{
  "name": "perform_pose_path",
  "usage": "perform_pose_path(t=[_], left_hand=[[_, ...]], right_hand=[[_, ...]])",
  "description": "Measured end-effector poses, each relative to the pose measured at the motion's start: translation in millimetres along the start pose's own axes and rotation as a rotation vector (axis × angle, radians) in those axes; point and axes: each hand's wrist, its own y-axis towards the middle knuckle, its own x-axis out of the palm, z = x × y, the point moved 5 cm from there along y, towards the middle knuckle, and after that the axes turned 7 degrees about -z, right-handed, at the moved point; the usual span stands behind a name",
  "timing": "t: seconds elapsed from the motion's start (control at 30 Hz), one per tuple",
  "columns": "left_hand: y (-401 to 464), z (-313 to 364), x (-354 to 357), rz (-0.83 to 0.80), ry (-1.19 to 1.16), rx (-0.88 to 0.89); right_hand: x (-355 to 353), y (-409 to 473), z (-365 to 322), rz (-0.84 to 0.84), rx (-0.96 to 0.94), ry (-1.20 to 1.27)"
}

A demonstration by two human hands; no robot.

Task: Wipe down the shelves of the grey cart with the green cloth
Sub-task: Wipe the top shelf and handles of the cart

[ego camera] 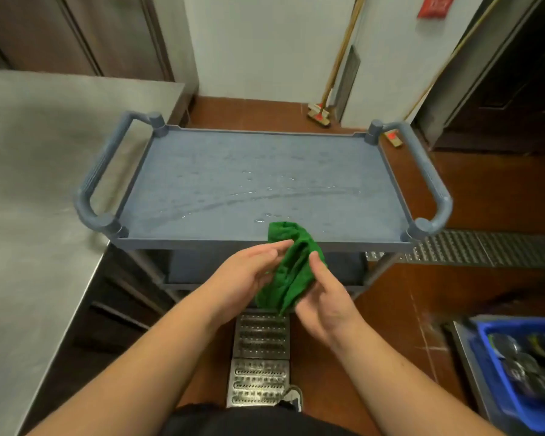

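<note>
both hands hold the green cloth [291,269] between them, in the air just before the near edge of the grey cart [258,180]. left hand [244,276] lies on the left side of the bunched cloth, with the fingers nearly straight and the fingertips touching the fabric near its top. right hand [323,297] is on the right side, with the thumb pressed on the cloth and the other fingers curled under it, so this hand grips the cloth. the cloth is crumpled and folded along its length; its upper end overlaps the near rim of the top shelf in the view, and i cannot tell if it touches the rim.

the top shelf has wet streaks and small drops of water. a lower shelf is partly seen under it. the cart has a handle at each short end. a steel worktop [35,171] stands at the left, beside the cart. metal drain grates [260,357] lie in the brown floor under the hands. a blue crate [516,372] with dark things is at the lower right. brooms [319,114] lean on the far wall.
</note>
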Motion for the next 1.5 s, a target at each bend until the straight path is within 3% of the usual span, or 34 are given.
perform_pose_path(t=[0.2, 0.37, 0.47, 0.57, 0.63, 0.7, 0.8, 0.87, 1.13, 1.5], left_hand=[[30, 10, -5, -0.138, -0.356, -0.061], [63, 24, -37, -0.152, -0.435, -0.068], [87, 43, -78, 0.057, -0.29, -0.072], [107, 74, -140, 0.333, 0.071, 0.006], [121, 89, -176, 0.351, 0.298, 0.037], [140, 98, -198, 0.203, 0.365, -0.054], [162, 112, -206, -0.119, 0.202, -0.209], [172, 122, -208, -0.213, 0.114, -0.215], [209, 127, -213, -0.021, 0.097, -0.109], [277, 125, -153, 0.01, -0.159, -0.185]], right_hand=[[1, 52, -12, 0.088, -0.034, 0.056], [8, 103, -15, 0.198, 0.042, 0.143], [15, 133, -19, 0.252, 0.081, 0.138], [20, 164, -24, 0.319, 0.068, 0.104], [28, 181, -25, 0.323, 0.076, 0.09], [40, 198, -24, 0.284, 0.101, 0.062], [57, 220, -22, 0.231, 0.131, 0.003], [62, 230, -22, 0.232, 0.126, -0.021], [39, 254, -49, 0.233, 0.097, -0.187], [-16, 297, -119, -0.165, 0.225, -0.036]])
